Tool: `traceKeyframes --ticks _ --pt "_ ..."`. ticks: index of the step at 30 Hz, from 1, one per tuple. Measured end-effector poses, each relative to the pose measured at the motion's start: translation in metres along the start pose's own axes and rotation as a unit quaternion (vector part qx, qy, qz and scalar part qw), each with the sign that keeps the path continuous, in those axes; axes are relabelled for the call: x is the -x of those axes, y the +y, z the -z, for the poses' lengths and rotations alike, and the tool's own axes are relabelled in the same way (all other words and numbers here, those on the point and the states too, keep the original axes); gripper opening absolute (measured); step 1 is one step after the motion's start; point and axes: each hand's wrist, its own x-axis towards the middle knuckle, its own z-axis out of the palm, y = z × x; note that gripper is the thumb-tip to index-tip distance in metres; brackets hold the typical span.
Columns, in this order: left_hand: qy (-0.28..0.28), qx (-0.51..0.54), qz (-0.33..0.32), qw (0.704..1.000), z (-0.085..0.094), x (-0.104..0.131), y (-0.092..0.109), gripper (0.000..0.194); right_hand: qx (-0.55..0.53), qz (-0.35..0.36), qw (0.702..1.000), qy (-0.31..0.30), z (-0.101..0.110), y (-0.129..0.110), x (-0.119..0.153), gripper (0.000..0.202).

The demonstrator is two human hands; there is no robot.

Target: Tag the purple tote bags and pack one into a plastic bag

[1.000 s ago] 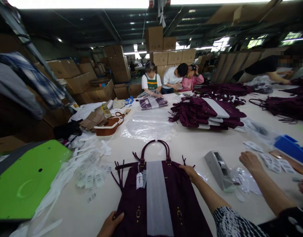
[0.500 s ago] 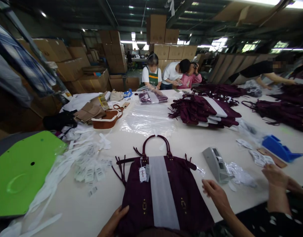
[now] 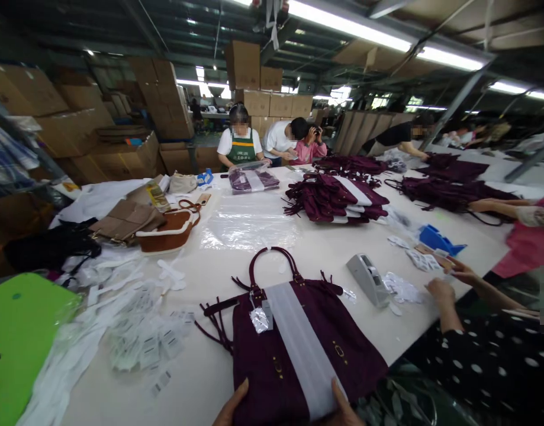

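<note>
A dark purple handbag point(image 3: 272, 355) with a white paper strip point(image 3: 302, 343) down its middle lies flat on the white table point(image 3: 325, 251) right in front of me. Its handles point away from me, and a shiny tag point(image 3: 259, 319) hangs at the left handle. My left hand point(image 3: 231, 409) grips the bag's near edge at the left, thumb on top. My right hand point(image 3: 343, 408) grips the same edge just right of the strip. Both hands are cut off by the bottom of the view.
A grey tape dispenser point(image 3: 367, 278) stands right of the bag. A co-worker in a dotted sleeve has a hand point(image 3: 435, 290) by small labels. A pile of purple bags point(image 3: 338, 201), clear plastic sheet point(image 3: 249, 222), brown bag point(image 3: 167, 228), loose labels point(image 3: 142, 337) and green board point(image 3: 18, 337) surround it.
My right hand has drawn back from the bag's top right corner to its near edge. The view has swung right and the bag now lies at a slant.
</note>
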Motion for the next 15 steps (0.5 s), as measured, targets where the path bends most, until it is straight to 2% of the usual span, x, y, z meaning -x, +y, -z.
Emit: traceKeyframes --ticks 2,4,5,8,10,13,15 --pt "0.013 -0.011 -0.024 1.000 0.010 -0.005 -0.003 0.077 -0.051 -0.027 0.998 0.004 -0.025 0.005 0.004 0.067" --pt "0.015 -0.017 -0.044 0.999 0.025 -0.012 -0.007 0.082 -0.162 -0.089 0.983 0.020 -0.041 0.005 0.006 0.078" --pt "-0.004 -0.008 -0.043 0.999 0.033 -0.016 -0.008 0.085 -0.243 -0.130 0.961 0.036 -0.046 0.003 0.006 0.082" --pt "-0.088 0.045 -0.026 0.995 0.048 -0.027 -0.001 0.091 -0.469 -0.218 0.852 0.085 -0.050 -0.011 0.007 0.094" --pt "-0.124 0.087 -0.051 0.987 0.048 -0.034 0.013 0.089 -0.517 -0.221 0.820 0.107 -0.049 -0.021 0.009 0.094" --pt "-0.135 0.131 -0.085 0.978 0.033 -0.051 0.044 0.082 -0.519 -0.204 0.821 0.120 -0.043 -0.037 0.010 0.092" --pt "-0.110 0.132 -0.084 0.982 0.019 -0.063 0.062 0.078 -0.518 -0.197 0.825 0.113 -0.037 -0.046 0.008 0.088"
